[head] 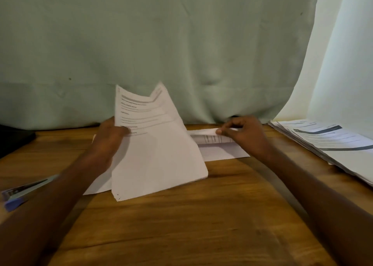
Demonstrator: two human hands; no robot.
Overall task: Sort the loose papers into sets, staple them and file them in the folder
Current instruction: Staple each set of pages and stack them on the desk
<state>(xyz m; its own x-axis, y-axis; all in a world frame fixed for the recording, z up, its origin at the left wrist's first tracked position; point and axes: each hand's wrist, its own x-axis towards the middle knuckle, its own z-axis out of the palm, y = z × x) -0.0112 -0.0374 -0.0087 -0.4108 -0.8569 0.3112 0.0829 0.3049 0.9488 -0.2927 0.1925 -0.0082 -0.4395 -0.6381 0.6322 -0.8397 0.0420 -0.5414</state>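
Note:
My left hand [110, 139] grips a set of printed sheets [155, 150] by its left edge and holds it raised and bent, its lower corner down on the wooden table [181, 225]. More white sheets [220, 150] lie flat behind it. My right hand [244, 136] pinches the curled far edge of one of those sheets. A blue and silver stapler [19, 194] lies at the left edge, beside my left forearm. A fanned stack of printed papers [331, 142] rests at the right.
A green curtain [161, 43] hangs right behind the table. A white curtain [343, 64] hangs at the right. A dark flat object [14, 138] lies at the far left of the table.

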